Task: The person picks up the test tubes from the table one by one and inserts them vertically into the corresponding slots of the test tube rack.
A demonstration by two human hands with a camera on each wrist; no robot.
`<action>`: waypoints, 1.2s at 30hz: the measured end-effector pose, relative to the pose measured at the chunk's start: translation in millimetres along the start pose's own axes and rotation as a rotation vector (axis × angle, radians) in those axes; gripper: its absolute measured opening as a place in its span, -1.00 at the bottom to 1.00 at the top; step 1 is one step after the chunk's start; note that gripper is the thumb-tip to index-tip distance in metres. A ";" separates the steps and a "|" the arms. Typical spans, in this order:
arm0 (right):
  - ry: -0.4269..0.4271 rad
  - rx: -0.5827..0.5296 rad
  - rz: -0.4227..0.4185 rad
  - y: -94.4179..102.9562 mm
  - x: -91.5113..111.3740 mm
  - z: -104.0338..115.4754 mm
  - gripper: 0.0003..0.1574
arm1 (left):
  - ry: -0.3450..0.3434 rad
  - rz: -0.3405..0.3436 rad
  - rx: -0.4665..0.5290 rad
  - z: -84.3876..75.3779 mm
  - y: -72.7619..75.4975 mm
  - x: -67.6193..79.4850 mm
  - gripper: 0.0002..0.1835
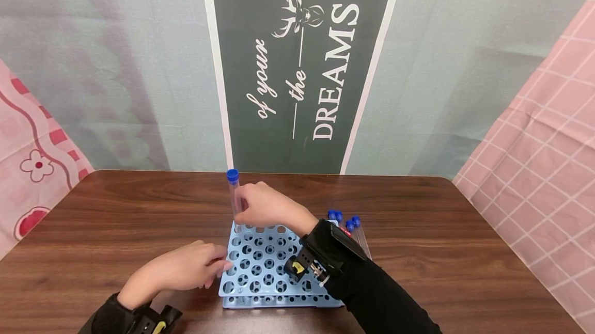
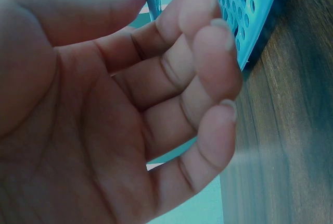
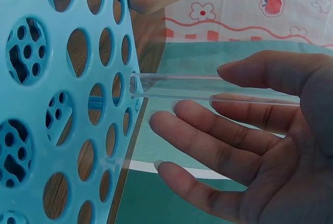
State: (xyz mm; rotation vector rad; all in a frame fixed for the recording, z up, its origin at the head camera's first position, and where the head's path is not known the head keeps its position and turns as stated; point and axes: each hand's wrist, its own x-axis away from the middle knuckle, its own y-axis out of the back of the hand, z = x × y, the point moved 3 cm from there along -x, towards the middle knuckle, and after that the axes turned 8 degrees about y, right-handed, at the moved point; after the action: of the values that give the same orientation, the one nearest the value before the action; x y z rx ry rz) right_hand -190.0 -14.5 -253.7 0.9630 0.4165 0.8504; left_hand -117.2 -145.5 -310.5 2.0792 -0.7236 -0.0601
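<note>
A light-blue test tube rack [image 1: 275, 267] with two perforated tiers sits on the table. My right hand [image 1: 267, 207] pinches a clear test tube with a blue cap [image 1: 233, 175] between thumb and index finger, the other fingers spread loosely in the right wrist view. The tube stands nearly upright, its lower end [image 3: 136, 86] at a hole by the rack's far left corner; how deep it sits I cannot tell. At the rack's left side, my left hand [image 1: 192, 266] grips the edge, thumb [image 2: 130, 0] against the thin top tier and fingers curled beneath it.
Several blue-capped tubes [image 1: 356, 220] stand or lean by the rack's right side, partly hidden behind my right forearm. Brown wood tabletop [image 1: 432, 231] extends left and right. A printed curtain [image 1: 288, 76] hangs behind the table's far edge.
</note>
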 end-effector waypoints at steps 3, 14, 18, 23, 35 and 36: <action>-0.005 0.002 0.004 -0.5 -0.3 -0.4 -0.91 | 0.000 -0.002 -0.003 -0.2 0.0 0.0 -0.68; -0.028 -0.040 0.025 -2.1 0.2 -2.3 -0.92 | -0.004 -0.004 -0.011 -0.8 0.5 0.2 -0.68; -0.027 -0.044 0.033 -2.9 0.0 -2.4 -0.92 | -0.011 -0.007 -0.016 -1.0 0.7 0.0 -0.67; -0.023 -0.035 0.040 -3.4 -0.4 -2.5 -0.93 | 0.002 -0.001 -0.009 -1.0 0.9 0.1 -0.68; -0.028 -0.014 0.054 -9.1 -2.5 -5.3 -0.92 | -0.008 -0.008 -0.006 -0.4 0.4 -0.1 -0.68; -0.027 -0.009 0.055 -9.4 -2.7 -5.3 -0.92 | -0.008 -0.007 -0.005 -0.4 0.3 -0.1 -0.68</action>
State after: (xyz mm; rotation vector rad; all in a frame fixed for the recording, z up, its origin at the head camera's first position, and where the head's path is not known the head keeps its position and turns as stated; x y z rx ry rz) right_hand -190.9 -16.5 -264.7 0.9806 0.3646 0.8873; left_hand -117.3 -145.2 -310.1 2.0777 -0.7201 -0.0746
